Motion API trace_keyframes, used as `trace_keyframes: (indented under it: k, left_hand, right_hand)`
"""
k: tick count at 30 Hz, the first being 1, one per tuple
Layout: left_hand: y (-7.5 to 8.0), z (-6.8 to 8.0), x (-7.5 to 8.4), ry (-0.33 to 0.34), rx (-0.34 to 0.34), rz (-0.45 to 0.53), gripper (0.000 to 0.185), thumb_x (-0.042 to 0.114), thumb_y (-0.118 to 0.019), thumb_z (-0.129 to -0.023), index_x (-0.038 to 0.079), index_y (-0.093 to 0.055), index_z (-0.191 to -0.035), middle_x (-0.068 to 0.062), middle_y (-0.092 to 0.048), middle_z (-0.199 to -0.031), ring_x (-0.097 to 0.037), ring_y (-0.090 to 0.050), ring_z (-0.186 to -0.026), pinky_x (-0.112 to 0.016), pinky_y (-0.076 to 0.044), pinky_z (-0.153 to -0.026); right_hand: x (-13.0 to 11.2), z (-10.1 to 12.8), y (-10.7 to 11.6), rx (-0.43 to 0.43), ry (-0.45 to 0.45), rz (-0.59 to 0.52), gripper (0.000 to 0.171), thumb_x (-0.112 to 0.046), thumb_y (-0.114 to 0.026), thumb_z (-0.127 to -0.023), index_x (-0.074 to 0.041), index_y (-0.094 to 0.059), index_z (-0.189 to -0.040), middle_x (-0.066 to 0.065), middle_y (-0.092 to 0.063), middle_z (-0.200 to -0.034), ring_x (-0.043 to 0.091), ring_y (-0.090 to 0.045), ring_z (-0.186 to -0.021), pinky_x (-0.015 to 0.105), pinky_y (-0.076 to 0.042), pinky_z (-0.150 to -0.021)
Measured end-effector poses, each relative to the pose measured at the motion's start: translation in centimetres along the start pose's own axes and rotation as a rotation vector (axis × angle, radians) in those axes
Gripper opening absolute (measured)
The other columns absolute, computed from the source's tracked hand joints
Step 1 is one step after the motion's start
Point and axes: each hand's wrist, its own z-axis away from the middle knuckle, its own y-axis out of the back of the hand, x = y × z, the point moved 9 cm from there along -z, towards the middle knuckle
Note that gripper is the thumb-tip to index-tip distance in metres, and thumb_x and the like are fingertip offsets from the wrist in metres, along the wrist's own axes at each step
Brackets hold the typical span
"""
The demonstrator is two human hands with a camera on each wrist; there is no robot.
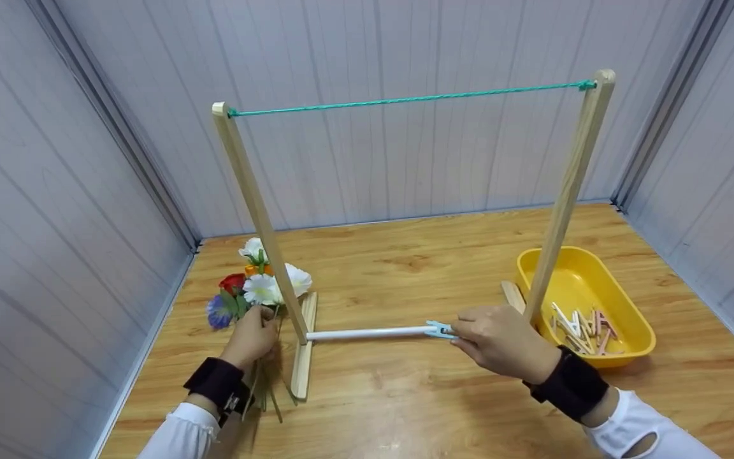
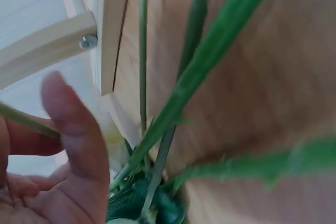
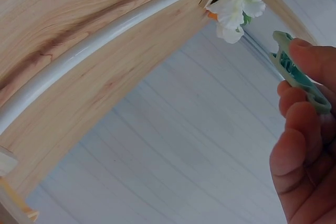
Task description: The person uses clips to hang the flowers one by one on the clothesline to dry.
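My left hand is at the bunch of artificial flowers lying by the rack's left foot. In the left wrist view, thumb and fingers pinch one thin green stem. Other green stems run loose beside the hand. White, red, orange and purple blooms show in the head view. My right hand holds a light blue clothespin between thumb and fingers, above the table and near the rack's right post. The right wrist view shows this clothespin with nothing clipped in it.
A wooden rack stands between the hands, with a left post, a right post, a green cord across the top and a white bar low down. At right, a yellow basin holds several clothespins. Panel walls surround the table.
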Motion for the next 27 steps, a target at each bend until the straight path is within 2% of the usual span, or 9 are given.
trace_keyframes:
  k: [4,8,13,18,20,22,24,27]
  left_hand:
    - [0.0,0.3,0.2,-0.003,-0.006,0.163,0.023,0.0,-0.043,-0.11,-0.008,-0.051,-0.13,-0.011,-0.054,-0.089,-0.017,-0.053,-0.059,-0.03,-0.049,-0.053]
    - [0.3,0.5,0.4,-0.014,-0.007,0.28,0.022,0.0,-0.046,-0.112,-0.011,-0.061,-0.123,-0.011,-0.061,-0.093,-0.015,-0.059,-0.063,-0.027,-0.051,-0.055]
    - [0.7,0.6,0.7,-0.055,-0.071,0.439,0.035,-0.004,-0.039,-0.109,-0.016,-0.064,-0.13,-0.012,-0.071,-0.109,-0.019,-0.072,-0.082,-0.031,-0.062,-0.072]
    - [1.2,1.0,1.6,-0.173,-0.131,0.451,0.044,-0.011,-0.042,-0.103,-0.017,-0.055,-0.144,-0.017,-0.072,-0.127,-0.018,-0.075,-0.106,-0.035,-0.064,-0.09]
    - [1.5,1.1,1.9,-0.215,-0.1,0.446,0.041,-0.007,-0.048,-0.106,-0.017,-0.053,-0.145,-0.021,-0.07,-0.132,-0.017,-0.075,-0.112,-0.035,-0.064,-0.093]
    - [1.9,1.3,2.2,-0.246,-0.041,0.428,0.038,-0.001,-0.052,-0.11,-0.015,-0.055,-0.145,-0.025,-0.068,-0.135,-0.012,-0.074,-0.111,-0.035,-0.064,-0.094]
    - [2.3,1.3,2.5,-0.267,0.046,0.413,0.034,0.007,-0.051,-0.114,-0.013,-0.059,-0.141,-0.027,-0.068,-0.133,-0.012,-0.074,-0.111,-0.034,-0.065,-0.091]
    - [3.3,1.4,3.3,-0.32,0.18,0.34,0.037,0.015,-0.045,-0.118,-0.011,-0.064,-0.135,-0.028,-0.07,-0.124,-0.009,-0.073,-0.103,-0.031,-0.065,-0.087]
  right_hand:
    - [0.1,0.1,-0.1,-0.006,-0.004,-0.009,0.025,-0.009,-0.092,-0.082,-0.012,-0.067,-0.083,-0.004,-0.046,-0.068,0.003,-0.033,-0.058,0.015,-0.029,-0.054]
    - [0.2,0.1,-0.1,-0.007,-0.008,-0.013,0.025,-0.009,-0.093,-0.081,-0.012,-0.068,-0.083,-0.004,-0.046,-0.068,0.003,-0.033,-0.058,0.015,-0.029,-0.054]
    - [0.2,0.1,-0.1,-0.006,-0.01,-0.018,0.024,-0.008,-0.093,-0.08,-0.011,-0.069,-0.084,-0.004,-0.047,-0.068,0.003,-0.033,-0.059,0.015,-0.03,-0.054]
    - [0.1,0.0,0.0,-0.002,0.001,-0.025,0.025,-0.006,-0.092,-0.08,-0.011,-0.067,-0.083,-0.004,-0.045,-0.068,0.002,-0.032,-0.06,0.015,-0.029,-0.054]
    - [0.0,0.1,0.0,0.002,0.004,-0.026,0.025,-0.005,-0.092,-0.079,-0.011,-0.068,-0.083,-0.004,-0.045,-0.068,0.002,-0.032,-0.06,0.014,-0.029,-0.054]
    - [-0.1,0.1,0.0,0.003,0.003,-0.025,0.025,-0.005,-0.092,-0.079,-0.011,-0.069,-0.084,-0.004,-0.046,-0.068,0.002,-0.032,-0.06,0.014,-0.03,-0.054]
    - [0.0,0.2,0.0,0.005,0.003,-0.021,0.023,-0.006,-0.092,-0.08,-0.011,-0.07,-0.085,-0.004,-0.047,-0.069,0.002,-0.034,-0.06,0.015,-0.032,-0.054]
    - [0.0,0.2,0.0,0.011,0.005,-0.015,0.022,-0.006,-0.092,-0.08,-0.011,-0.071,-0.085,-0.003,-0.049,-0.069,0.003,-0.036,-0.059,0.016,-0.034,-0.054]
